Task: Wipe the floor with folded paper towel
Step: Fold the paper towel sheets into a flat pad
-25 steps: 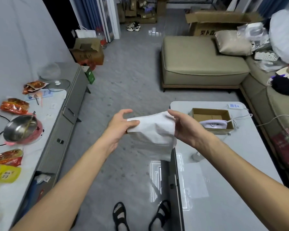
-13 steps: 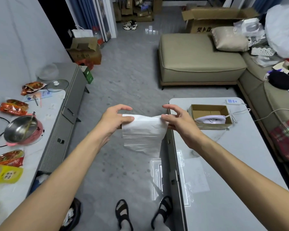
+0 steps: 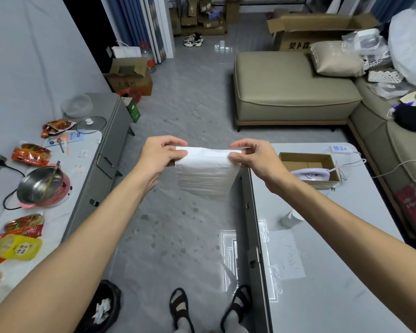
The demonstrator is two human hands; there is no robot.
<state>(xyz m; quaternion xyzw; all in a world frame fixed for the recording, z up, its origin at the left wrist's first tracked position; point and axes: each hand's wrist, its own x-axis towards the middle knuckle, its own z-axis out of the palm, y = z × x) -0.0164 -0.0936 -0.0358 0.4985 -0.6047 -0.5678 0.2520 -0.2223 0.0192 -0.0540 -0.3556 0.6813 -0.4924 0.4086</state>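
You have one wide view only, from your head, looking forward and down: near over your forearms and feet, the floor (image 3: 178, 111) stretching ahead toward the far sofa (image 3: 291, 92).

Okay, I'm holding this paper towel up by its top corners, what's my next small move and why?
Probably fold it once more. The paper towel hangs as a broad sheet between your left hand and right hand, well above the floor.

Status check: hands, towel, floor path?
Left hand and right hand pinch paper towel top corners. Towel hangs mid-air, not on floor. Nothing blocks the floor below.
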